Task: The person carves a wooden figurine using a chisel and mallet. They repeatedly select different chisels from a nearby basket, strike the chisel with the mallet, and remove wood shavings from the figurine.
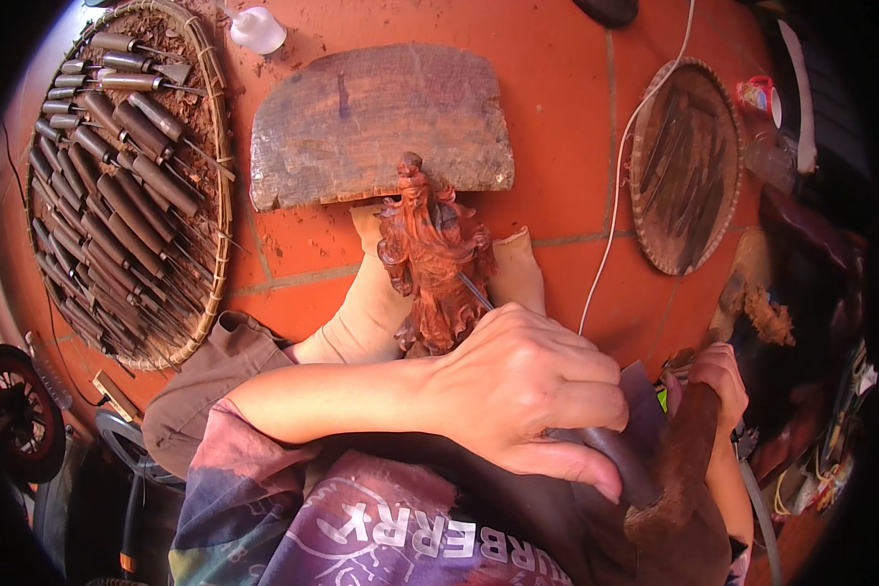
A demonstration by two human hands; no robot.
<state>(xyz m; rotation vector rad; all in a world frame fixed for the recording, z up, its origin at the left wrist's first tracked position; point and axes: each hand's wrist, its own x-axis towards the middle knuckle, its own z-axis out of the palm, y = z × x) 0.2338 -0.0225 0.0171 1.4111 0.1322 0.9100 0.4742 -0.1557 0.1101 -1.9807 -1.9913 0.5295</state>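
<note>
A reddish-brown carved wooden figure with flowing robes stands between my two feet. My left hand is wrapped round a carving chisel, its dark handle sticking out below the thumb. The chisel's thin steel blade reaches the figure's lower right side. In my right hand is a brown wooden mallet, the fingers closed round its upper part. The mallet's lower end lies close by the butt of the chisel handle; whether they touch I cannot tell.
A worn wooden board lies beyond the figure on the orange tiles. At the left, a woven basket holds several chisels; a smaller basket with thin tools is at the right. A white cable crosses the floor. A white bottle stands far off.
</note>
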